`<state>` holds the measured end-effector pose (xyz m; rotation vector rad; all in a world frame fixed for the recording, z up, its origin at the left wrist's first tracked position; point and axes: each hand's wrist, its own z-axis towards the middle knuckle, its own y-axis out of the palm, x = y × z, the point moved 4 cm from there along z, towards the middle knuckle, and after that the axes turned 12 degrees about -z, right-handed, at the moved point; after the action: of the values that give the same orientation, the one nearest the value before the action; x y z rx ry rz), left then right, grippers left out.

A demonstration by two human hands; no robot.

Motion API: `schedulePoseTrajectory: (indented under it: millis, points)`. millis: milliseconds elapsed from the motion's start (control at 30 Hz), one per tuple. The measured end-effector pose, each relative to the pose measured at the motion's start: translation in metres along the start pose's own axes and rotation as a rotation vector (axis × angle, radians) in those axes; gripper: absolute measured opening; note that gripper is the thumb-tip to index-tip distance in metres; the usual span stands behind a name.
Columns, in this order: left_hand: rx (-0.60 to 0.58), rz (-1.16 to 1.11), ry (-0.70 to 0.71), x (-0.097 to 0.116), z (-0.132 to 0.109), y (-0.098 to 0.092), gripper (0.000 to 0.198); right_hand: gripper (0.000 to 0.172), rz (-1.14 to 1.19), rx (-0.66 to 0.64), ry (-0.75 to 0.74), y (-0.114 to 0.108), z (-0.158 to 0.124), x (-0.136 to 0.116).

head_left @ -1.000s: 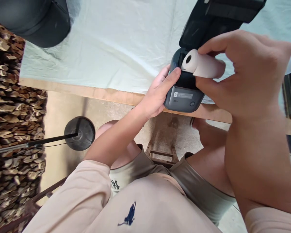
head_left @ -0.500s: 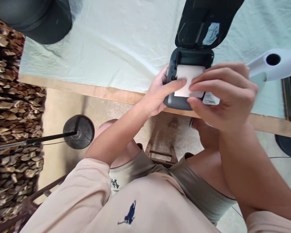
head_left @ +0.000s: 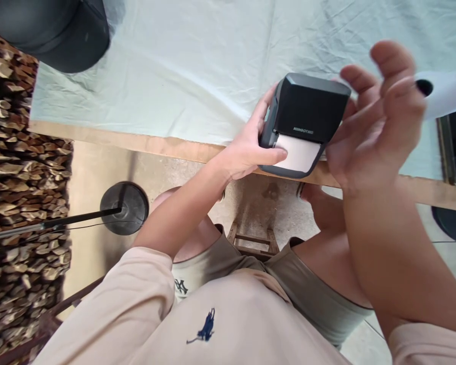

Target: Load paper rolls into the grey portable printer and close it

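Note:
A dark label printer [head_left: 311, 109] with NIIMBOT lettering is held over the table's front edge, its lid down. White label paper [head_left: 298, 153] shows below the lid, at the printer's near end. My left hand [head_left: 253, 147] grips the printer's left side, the thumb resting on the paper. At the printer's right side is my right hand [head_left: 380, 116], fingers apart and slightly curled, the palm close to the casing. Whether that palm touches the printer I cannot tell.
A pale cloth [head_left: 186, 66] covers the table. A large black container [head_left: 57, 35] stands at the far left, and a white item with a dark round hole [head_left: 446, 94] lies at the right. Below are a round black base [head_left: 124, 208] and stacked firewood [head_left: 26, 203].
The printer's lid, raised before, is now down over much of the label paper. My right hand has come off the paper and opened beside the printer's right side.

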<state>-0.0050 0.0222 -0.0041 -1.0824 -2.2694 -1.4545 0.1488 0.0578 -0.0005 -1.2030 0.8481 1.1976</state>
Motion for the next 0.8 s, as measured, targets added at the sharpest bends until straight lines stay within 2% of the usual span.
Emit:
schedulePoseTrajectory:
  millis: [100, 200, 367, 500, 567, 633, 733, 800]
  points:
    - [-0.003, -0.034, 0.002, 0.0, -0.001, 0.001, 0.078, 0.055, 0.051, -0.161, 0.063, 0.015, -0.004, 0.002]
    - [-0.056, -0.029, 0.052, 0.001, 0.0, 0.004, 0.059, 0.069, 0.104, -0.247, 0.082, 0.026, -0.008, -0.001]
    - [-0.175, 0.089, 0.073, 0.003, 0.004, 0.002, 0.032, 0.07, 0.148, -0.269, 0.107, 0.03, -0.008, 0.002]
    - [-0.265, 0.149, 0.195, 0.0, 0.002, 0.004, 0.022, 0.07, 0.136, -0.275, 0.111, 0.026, -0.007, 0.006]
    - [-0.285, 0.198, 0.273, -0.004, 0.0, 0.007, 0.024, 0.072, 0.185, -0.296, 0.13, 0.024, -0.007, 0.007]
    - [-0.257, 0.31, 0.368, -0.007, 0.003, 0.006, 0.029, 0.072, 0.275, -0.316, 0.154, 0.021, -0.008, 0.008]
    - [-0.19, 0.652, 0.568, -0.003, 0.01, 0.0, 0.038, 0.069, 0.383, -0.315, 0.201, 0.018, -0.009, 0.011]
    - [-0.115, 0.896, 0.744, 0.006, 0.011, -0.008, 0.055, 0.073, 0.421, -0.286, 0.238, 0.017, -0.009, 0.013]
